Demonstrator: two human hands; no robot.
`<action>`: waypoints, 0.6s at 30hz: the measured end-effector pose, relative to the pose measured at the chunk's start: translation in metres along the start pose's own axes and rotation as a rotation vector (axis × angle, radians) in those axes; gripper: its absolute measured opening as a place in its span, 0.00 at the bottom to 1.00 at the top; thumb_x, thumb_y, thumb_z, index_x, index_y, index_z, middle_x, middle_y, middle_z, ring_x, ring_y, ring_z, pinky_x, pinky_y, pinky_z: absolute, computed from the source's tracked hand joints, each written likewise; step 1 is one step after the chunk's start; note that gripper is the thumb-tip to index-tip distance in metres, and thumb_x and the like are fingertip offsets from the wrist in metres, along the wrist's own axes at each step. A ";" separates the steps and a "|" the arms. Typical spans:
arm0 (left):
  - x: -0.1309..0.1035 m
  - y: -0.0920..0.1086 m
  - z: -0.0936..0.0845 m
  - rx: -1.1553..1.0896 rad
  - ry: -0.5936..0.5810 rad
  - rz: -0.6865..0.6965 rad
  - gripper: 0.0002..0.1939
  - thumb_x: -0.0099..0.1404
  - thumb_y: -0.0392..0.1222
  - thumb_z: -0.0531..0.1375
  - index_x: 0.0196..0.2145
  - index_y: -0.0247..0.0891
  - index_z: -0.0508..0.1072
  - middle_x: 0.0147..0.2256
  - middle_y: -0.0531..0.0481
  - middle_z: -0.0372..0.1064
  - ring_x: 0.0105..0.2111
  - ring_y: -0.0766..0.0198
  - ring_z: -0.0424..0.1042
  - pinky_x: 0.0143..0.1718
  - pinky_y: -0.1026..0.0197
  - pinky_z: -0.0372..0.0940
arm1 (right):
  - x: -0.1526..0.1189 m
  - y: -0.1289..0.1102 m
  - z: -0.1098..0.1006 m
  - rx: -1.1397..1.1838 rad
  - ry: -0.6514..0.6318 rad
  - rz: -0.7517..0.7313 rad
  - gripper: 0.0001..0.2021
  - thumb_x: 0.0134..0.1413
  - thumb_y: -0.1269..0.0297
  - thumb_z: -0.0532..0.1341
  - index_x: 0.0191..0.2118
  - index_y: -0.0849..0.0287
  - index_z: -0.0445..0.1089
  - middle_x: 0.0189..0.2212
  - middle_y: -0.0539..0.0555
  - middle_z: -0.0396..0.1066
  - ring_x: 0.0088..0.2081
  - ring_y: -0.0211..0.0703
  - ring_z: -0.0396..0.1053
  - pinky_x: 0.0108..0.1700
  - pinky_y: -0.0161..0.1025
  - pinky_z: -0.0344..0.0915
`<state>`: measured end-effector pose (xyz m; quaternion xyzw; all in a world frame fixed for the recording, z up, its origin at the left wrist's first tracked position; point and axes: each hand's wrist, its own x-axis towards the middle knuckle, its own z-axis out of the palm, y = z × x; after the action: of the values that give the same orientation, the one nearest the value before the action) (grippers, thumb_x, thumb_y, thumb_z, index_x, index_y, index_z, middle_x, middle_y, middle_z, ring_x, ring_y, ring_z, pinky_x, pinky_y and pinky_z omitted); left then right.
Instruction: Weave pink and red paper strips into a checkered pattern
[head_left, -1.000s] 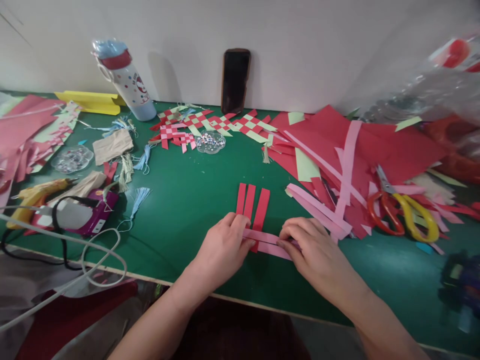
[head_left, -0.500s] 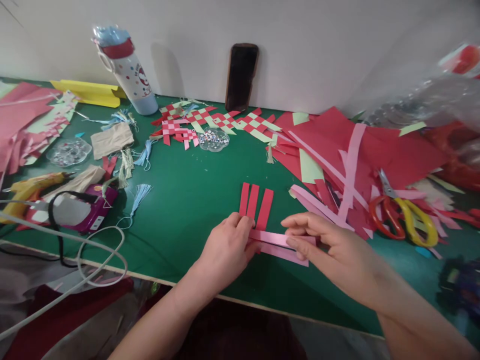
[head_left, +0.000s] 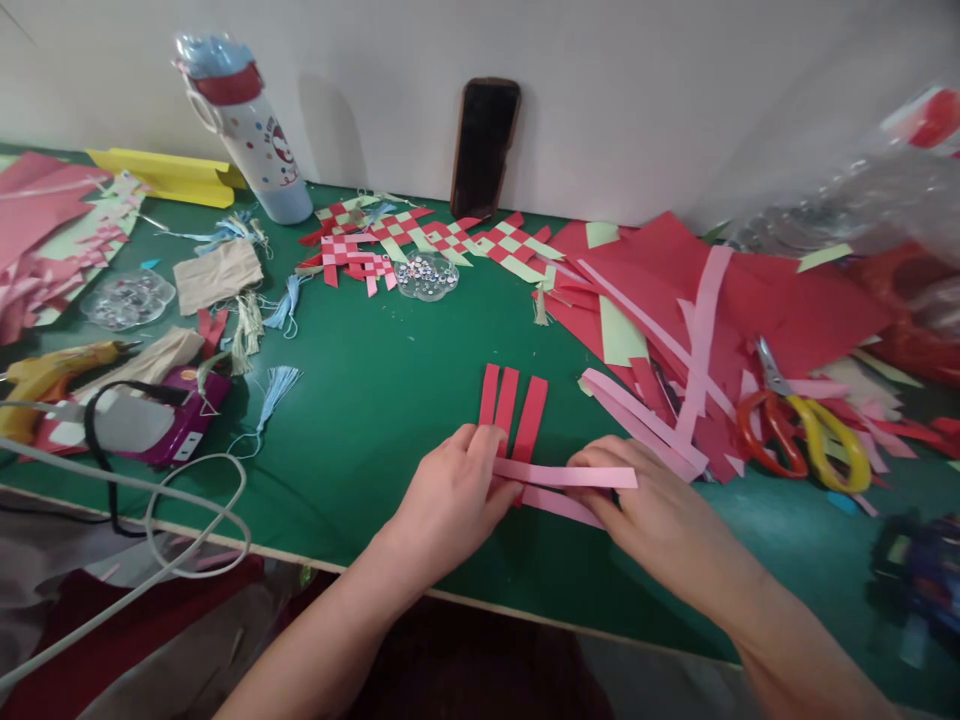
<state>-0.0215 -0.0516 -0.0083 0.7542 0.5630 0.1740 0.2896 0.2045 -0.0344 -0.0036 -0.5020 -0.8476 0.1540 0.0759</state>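
Head view: the green table [head_left: 360, 400] spreads beneath my hands, with a heap of red paper [head_left: 787, 290] at the back right. A clear plastic bottle [head_left: 847, 200] lies at the right edge; I can't tell what it contains. My left hand [head_left: 454, 490] clamps the red strips [head_left: 530, 415] where they meet the pink strips [head_left: 570, 474], at the table's near middle. My right hand [head_left: 649, 500] bends its fingers around the pink strips' free ends, the upper one passing over them; whether they pinch I can't tell. At the back left, the drinking bottle [head_left: 259, 140] stands against the wall, lid on, its contents hidden. The phone [head_left: 485, 148] leans on the wall, and the scissors [head_left: 776, 400] rest right of my right hand. Of two clear scalloped dishes, the left dish [head_left: 129, 300] holds small shiny pieces, too blurred to name; the middle dish [head_left: 426, 290], just beside the woven paper pieces [head_left: 397, 232], holds tiny round, many-coloured bits [head_left: 424, 270].
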 end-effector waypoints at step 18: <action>0.004 0.001 0.000 0.024 -0.043 -0.007 0.12 0.63 0.38 0.61 0.44 0.37 0.65 0.39 0.49 0.65 0.35 0.60 0.68 0.38 0.56 0.67 | 0.009 -0.003 -0.014 0.005 -0.119 0.076 0.06 0.53 0.67 0.55 0.34 0.53 0.69 0.34 0.51 0.73 0.38 0.47 0.72 0.36 0.42 0.67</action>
<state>-0.0197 -0.0480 -0.0079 0.7593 0.5613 0.1500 0.2931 0.2017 -0.0246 0.0105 -0.5235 -0.8307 0.1883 0.0209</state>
